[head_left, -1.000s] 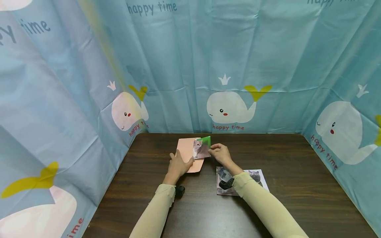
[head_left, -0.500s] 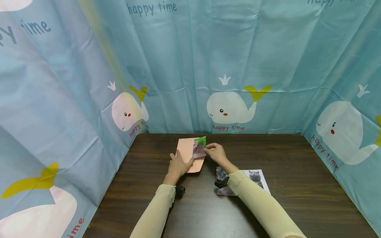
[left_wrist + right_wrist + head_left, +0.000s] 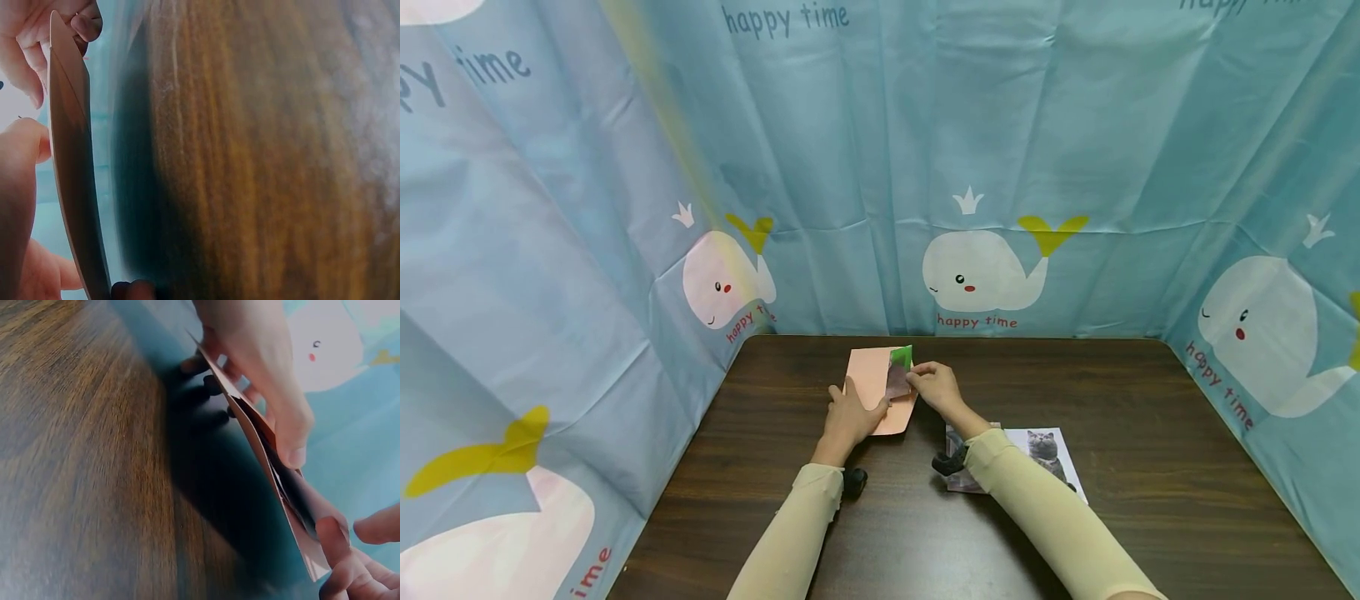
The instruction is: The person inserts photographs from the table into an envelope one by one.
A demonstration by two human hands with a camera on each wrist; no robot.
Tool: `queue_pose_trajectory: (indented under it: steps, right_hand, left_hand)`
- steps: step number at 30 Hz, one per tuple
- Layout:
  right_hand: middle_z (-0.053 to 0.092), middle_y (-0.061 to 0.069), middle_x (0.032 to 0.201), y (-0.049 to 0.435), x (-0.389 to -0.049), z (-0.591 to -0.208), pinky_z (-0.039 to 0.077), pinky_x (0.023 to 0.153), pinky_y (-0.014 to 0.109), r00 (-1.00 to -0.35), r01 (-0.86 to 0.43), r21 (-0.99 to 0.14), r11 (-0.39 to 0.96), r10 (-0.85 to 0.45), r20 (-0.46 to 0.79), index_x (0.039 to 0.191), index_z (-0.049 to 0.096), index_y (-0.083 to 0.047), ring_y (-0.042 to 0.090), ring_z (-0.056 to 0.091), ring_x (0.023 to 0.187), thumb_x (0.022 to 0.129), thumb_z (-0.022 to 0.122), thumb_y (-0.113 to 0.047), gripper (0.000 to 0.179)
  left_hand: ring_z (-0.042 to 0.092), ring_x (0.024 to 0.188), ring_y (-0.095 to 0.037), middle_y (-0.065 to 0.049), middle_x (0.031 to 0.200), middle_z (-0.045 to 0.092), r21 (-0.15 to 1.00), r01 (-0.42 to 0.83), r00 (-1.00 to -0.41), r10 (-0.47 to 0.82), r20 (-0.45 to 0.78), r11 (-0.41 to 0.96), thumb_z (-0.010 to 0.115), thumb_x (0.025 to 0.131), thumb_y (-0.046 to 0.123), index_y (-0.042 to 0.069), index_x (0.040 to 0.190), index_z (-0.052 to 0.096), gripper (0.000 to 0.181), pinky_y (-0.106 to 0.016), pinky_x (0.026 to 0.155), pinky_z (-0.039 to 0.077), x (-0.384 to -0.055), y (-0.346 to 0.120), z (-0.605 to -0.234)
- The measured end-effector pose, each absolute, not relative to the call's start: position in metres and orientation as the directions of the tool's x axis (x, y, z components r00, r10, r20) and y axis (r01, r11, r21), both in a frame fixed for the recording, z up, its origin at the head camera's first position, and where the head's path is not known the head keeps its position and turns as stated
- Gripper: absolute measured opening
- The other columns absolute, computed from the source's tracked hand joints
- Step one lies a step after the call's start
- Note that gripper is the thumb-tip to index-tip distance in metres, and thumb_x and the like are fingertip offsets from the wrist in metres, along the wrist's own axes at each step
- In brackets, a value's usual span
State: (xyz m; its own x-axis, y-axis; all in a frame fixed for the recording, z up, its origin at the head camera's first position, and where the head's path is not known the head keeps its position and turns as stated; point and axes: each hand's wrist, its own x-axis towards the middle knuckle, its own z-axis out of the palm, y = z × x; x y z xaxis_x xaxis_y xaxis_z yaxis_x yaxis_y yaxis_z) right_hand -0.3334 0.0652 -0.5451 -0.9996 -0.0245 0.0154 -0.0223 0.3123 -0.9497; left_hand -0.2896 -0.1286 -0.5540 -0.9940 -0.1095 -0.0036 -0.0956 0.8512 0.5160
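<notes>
A pale pink paper envelope (image 3: 868,371) is held a little off the table's far middle, its open mouth facing right. My left hand (image 3: 850,417) grips it from the left, thumb on the front and fingers behind, as the right wrist view shows. Partly inside the envelope is a cat photo (image 3: 897,381) with a green corner (image 3: 902,357) at its top. My right hand (image 3: 936,385) pinches the photo's right edge at the envelope's mouth. In the right wrist view the fingertips (image 3: 331,534) of that hand are at the envelope's lower end, and the mouth gapes.
More cat photos (image 3: 1047,450) lie on the dark wooden table (image 3: 880,533), partly hidden under my right forearm. A blue curtain (image 3: 850,167) printed with whales hangs along the table's back and sides. Black wrist straps (image 3: 951,461) are on both arms.
My right hand has moved left with the cat photo, and more of the photo is inside the envelope. My left hand and the envelope have stayed nearly in place.
</notes>
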Motion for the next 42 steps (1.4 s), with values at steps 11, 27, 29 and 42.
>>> queue_pose_trajectory:
  steps: [11,27,29,42]
  right_hand:
    - [0.074,0.012,0.092,0.053,-0.337,-0.548,0.053,0.067,0.031,-0.999,-0.039,-0.931,0.364,-0.035,0.028,0.11,0.071,0.002,0.019,0.069,0.079,0.091,0.072,-0.012,0.024]
    - [0.076,-0.002,0.088,0.035,-0.338,-0.546,0.049,0.063,0.036,-0.999,0.04,-0.775,0.631,0.053,-0.008,0.102,0.077,-0.015,0.019,0.068,0.077,0.086,0.079,-0.028,0.021]
    - [0.075,-0.002,0.088,0.034,-0.338,-0.545,0.049,0.062,0.037,-0.998,0.042,-0.764,0.643,0.054,-0.008,0.101,0.077,-0.016,0.02,0.067,0.076,0.086,0.078,-0.028,0.02]
    - [0.073,-0.002,0.086,0.025,-0.337,-0.545,0.051,0.066,0.04,-0.998,0.036,-0.755,0.654,0.056,0.0,0.103,0.077,-0.016,0.021,0.066,0.075,0.088,0.077,-0.03,0.02]
  left_hand:
    - [0.054,0.111,-0.052,-0.034,0.138,0.032,0.527,-0.09,-0.993,-0.114,0.014,0.845,0.062,0.086,0.063,-0.003,0.157,0.023,0.104,-0.056,0.086,0.051,-0.29,-0.128,-0.554]
    - [0.055,0.106,-0.051,-0.034,0.134,0.034,0.517,-0.083,-0.993,-0.115,0.03,0.852,0.064,0.086,0.064,-0.003,0.157,0.023,0.106,-0.055,0.083,0.052,-0.291,-0.128,-0.556]
    - [0.056,0.107,-0.051,-0.034,0.134,0.034,0.511,-0.087,-0.993,-0.118,0.028,0.855,0.063,0.085,0.065,-0.003,0.157,0.023,0.106,-0.055,0.084,0.052,-0.292,-0.128,-0.557]
    - [0.054,0.109,-0.051,-0.033,0.137,0.031,0.504,-0.128,-0.989,-0.146,-0.004,0.854,0.061,0.085,0.068,-0.002,0.157,0.022,0.108,-0.057,0.085,0.051,-0.296,-0.126,-0.56]
